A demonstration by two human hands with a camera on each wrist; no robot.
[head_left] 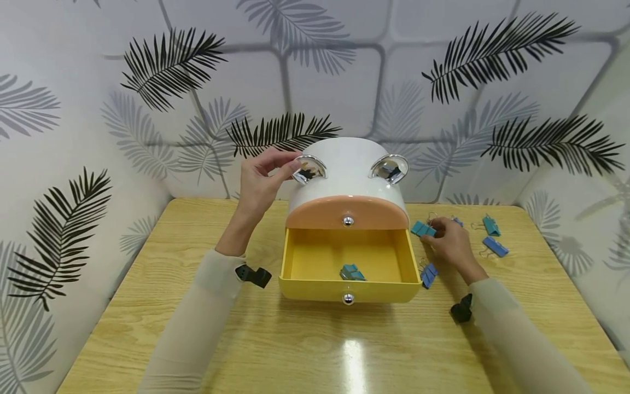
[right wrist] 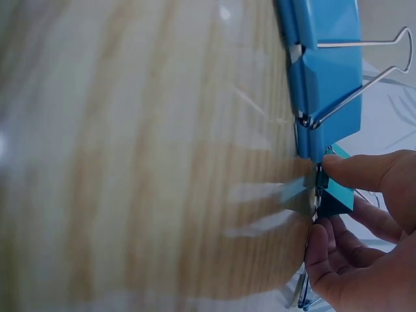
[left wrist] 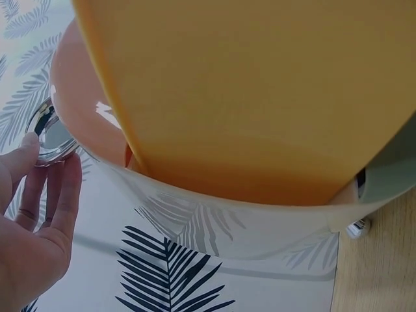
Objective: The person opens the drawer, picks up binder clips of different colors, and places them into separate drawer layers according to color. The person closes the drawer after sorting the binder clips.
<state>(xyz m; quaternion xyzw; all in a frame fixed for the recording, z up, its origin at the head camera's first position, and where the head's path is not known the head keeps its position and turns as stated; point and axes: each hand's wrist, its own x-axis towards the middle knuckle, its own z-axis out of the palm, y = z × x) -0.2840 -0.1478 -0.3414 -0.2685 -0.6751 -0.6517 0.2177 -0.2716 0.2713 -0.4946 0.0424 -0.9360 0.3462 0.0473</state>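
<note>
Head view, left hand (head_left: 259, 189): the left chrome ear (head_left: 317, 168) of the white box (head_left: 346, 164) is pinched between thumb and fingers.
Head view, right hand (head_left: 454, 243): the held teal clip (head_left: 422, 229) is gripped at its right end, on the wooden table (head_left: 246, 339) just right of the box.
Held clip's axis: laid roughly left to right, the right end slightly nearer; a wire loop is pointed to the far side.
Yellow drawer (head_left: 315, 291): pulled out toward the near side, under the closed orange drawer (head_left: 322, 213); a loose teal clip (head_left: 352, 272) is held inside, by the near wall.
Near blue clip (head_left: 429, 275): placed just right of the yellow drawer, its long axis set mostly near to far.
Right blue clip (head_left: 495, 247): slanted from far left to near right, its wire pointed left and near.
Far teal clip (head_left: 491, 225): set beyond it, one wire loop pointed left.
Left wrist view, ear: clasped by thumb and fingertips from opposite sides.
Right wrist view, held clip: pinched between thumb and fingers, partly hidden; its long axis cannot be told here.
</note>
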